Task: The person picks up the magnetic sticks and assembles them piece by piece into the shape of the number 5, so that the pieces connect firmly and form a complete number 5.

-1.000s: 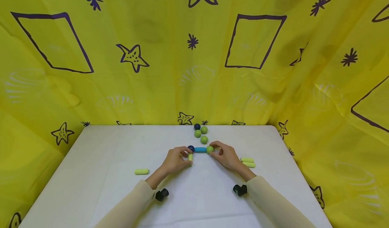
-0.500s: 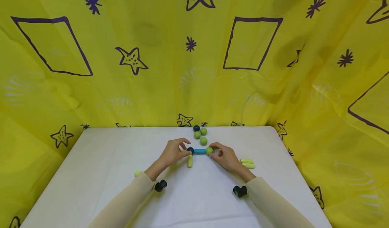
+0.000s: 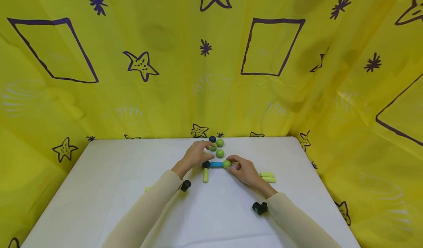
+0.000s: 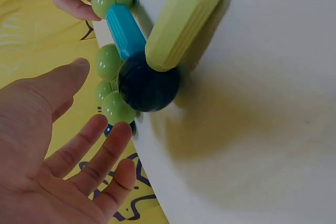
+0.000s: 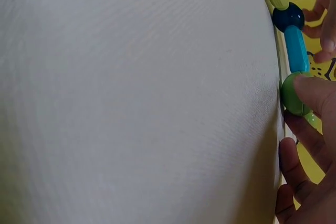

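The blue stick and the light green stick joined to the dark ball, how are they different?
The blue stick lies sideways between the dark ball and a green ball that the right hand pinches; the light green stick points toward the person, its near end bare. The blue stick is bright blue, the light green stick pale yellow-green. Both are short rounded rods touching the dark ball.

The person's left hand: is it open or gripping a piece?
Open. The left hand shows spread, straight fingers holding nothing, reaching toward the loose green balls.
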`<state>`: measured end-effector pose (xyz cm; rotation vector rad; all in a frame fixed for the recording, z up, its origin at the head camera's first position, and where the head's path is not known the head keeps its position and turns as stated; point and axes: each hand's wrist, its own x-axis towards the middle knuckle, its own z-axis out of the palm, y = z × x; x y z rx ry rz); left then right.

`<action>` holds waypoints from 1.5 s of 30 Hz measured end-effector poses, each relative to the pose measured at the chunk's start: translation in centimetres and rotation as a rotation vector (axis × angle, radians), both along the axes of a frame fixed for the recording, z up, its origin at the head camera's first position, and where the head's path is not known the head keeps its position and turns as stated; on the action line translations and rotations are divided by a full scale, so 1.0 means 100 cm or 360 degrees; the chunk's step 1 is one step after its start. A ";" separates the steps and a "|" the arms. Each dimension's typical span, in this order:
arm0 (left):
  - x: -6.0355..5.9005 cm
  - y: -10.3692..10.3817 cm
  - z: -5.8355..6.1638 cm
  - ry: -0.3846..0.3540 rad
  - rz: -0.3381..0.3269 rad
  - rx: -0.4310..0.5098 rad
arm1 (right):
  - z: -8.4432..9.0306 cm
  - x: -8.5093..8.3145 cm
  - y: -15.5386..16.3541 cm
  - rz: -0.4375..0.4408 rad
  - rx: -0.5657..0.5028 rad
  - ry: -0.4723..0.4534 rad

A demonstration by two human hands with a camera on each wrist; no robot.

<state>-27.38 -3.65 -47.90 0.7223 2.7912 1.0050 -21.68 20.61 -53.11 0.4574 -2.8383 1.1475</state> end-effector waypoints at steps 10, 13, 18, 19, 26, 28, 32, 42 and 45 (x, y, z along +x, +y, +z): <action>-0.008 0.027 -0.005 0.0055 -0.0023 -0.0217 | 0.000 0.001 -0.002 0.0002 0.0002 -0.0010; -0.008 0.032 -0.007 0.0091 -0.0005 -0.0264 | 0.001 0.001 -0.002 -0.0004 0.0005 -0.0001; -0.006 0.040 -0.007 0.0101 0.0046 -0.0355 | 0.000 0.001 -0.001 -0.0009 0.0002 0.0000; -0.005 0.041 -0.007 0.0103 0.0054 -0.0368 | 0.000 0.001 -0.001 -0.0008 0.0006 0.0000; -0.005 0.047 -0.010 0.0068 0.0095 -0.0418 | 0.001 0.002 -0.003 -0.0006 0.0011 0.0006; -0.005 0.048 -0.011 0.0068 0.0104 -0.0429 | 0.001 0.002 -0.002 -0.0005 0.0009 0.0011; -0.005 0.049 -0.011 0.0066 0.0115 -0.0427 | 0.002 0.002 -0.002 -0.0002 0.0003 0.0019; -0.004 0.047 -0.013 0.0065 0.0122 -0.0409 | 0.000 0.002 0.000 -0.0013 0.0002 0.0002; -0.004 0.046 -0.011 0.0066 0.0111 -0.0401 | 0.000 0.002 0.000 -0.0013 -0.0008 0.0003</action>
